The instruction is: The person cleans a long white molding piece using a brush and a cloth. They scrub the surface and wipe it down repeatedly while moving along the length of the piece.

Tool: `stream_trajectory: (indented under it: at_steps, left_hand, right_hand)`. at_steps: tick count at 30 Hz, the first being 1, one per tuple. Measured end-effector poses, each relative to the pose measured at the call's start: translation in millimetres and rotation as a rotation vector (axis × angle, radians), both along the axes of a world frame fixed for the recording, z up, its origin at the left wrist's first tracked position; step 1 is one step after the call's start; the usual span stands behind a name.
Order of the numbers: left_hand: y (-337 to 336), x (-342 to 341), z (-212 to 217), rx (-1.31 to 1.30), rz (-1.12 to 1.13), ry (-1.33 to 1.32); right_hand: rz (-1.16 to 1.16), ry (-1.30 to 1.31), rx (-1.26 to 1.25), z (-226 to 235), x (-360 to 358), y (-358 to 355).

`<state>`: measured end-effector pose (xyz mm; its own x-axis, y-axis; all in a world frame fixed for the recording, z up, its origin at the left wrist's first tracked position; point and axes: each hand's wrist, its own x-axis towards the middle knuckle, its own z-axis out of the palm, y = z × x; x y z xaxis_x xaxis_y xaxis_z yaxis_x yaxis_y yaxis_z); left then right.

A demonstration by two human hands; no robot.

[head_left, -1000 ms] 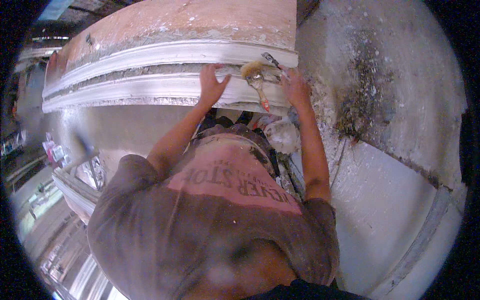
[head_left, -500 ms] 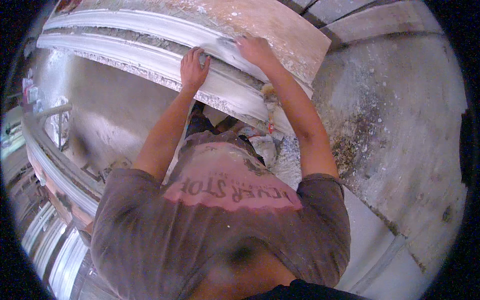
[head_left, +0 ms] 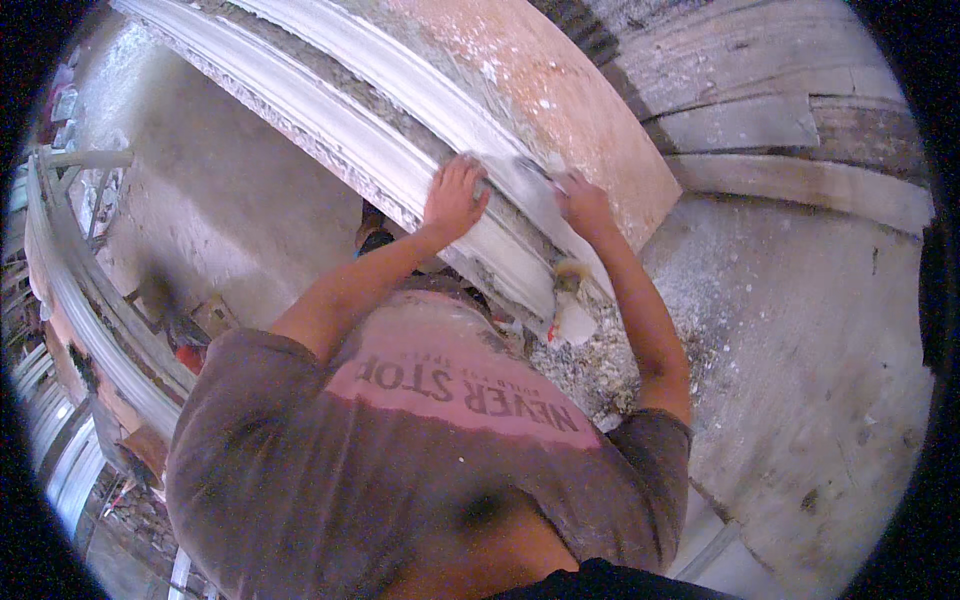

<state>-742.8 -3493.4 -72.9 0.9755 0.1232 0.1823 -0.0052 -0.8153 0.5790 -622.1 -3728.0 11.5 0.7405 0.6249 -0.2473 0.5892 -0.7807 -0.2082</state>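
Two long white plaster-like mouldings lie side by side on a board, a near strip and a far strip, with a rough grey groove between them. My left hand rests on the near strip, fingers stretched out and slightly apart, holding nothing. My right hand is closed at the far strip, against its outer side. A blurred pale patch with a dark edge shows beside its fingertips; I cannot make out what it grips. At the mouldings' near end sits a yellowish lump above a white piece with a red spot.
The pinkish board under the mouldings is spattered with white. White crumbs and debris lie on the floor by the board's end. Planks are at the far right. Another long moulding stands at the left.
My view has turned, so the mouldings now slant more steeply down to the right. Both hands appear further right and lower, still on the mouldings, the right one nearer their end.
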Motion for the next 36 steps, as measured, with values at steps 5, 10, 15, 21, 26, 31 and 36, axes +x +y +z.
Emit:
stream_trajectory:
  at_steps: [5,10,15,21,26,31,36]
  left_hand:
    - [89.9,23.6,30.9,-0.167,-0.046,-0.121]
    - [245.7,84.5,34.6,-0.032,0.245,-0.251]
    - [319.3,111.3,20.5,0.072,0.318,-0.257]
    - [320.6,116.5,24.4,-0.020,0.315,-0.187]
    - [322.3,114.7,22.2,-0.075,0.327,-0.170]
    - [326.1,117.8,11.4,-0.088,0.326,-0.178]
    - [321.1,115.0,18.9,-0.053,0.318,-0.085]
  right_hand:
    - [0.158,-0.111,-0.004,-16.4,74.8,230.1]
    - [0.138,-0.080,0.039,4.7,103.3,326.2]
    - [0.093,-0.020,-0.049,2.8,74.9,242.3]
    - [0.186,-0.103,0.017,-6.5,108.8,343.2]
    - [0.218,-0.099,0.079,-3.2,160.4,475.2]
    - [0.230,-0.019,0.044,8.6,147.7,420.0]
    - [0.275,-0.034,0.057,4.5,144.1,397.4]
